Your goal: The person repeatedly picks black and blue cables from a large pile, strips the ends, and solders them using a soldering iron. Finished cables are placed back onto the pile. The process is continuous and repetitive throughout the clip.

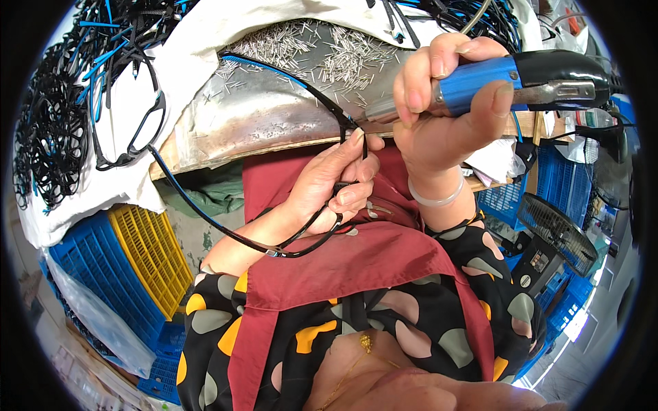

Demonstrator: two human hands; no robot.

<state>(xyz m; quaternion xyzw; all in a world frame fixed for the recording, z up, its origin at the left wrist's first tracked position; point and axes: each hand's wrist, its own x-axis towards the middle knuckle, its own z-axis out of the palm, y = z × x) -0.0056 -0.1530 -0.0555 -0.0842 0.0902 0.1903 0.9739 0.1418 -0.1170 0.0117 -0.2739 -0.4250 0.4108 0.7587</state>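
Note:
My left hand grips a black eyeglass frame by its front. One temple with a blue inner side reaches up over the metal sheet; the other curves down to the left past my forearm. In my right hand lies a blue and black electric screwdriver, held sideways with its silver nose towards the frame. Its bit ends at the upper temple hinge, close by my left thumb; whether it sits in a screw cannot be made out. My left fingers hide part of the rims.
Many small metal pins or screws lie on the metal sheet of the bench. Piled black frames and loose blue-lined temples rest on white cloth at the left. Blue and yellow crates stand below; a fan is at the right.

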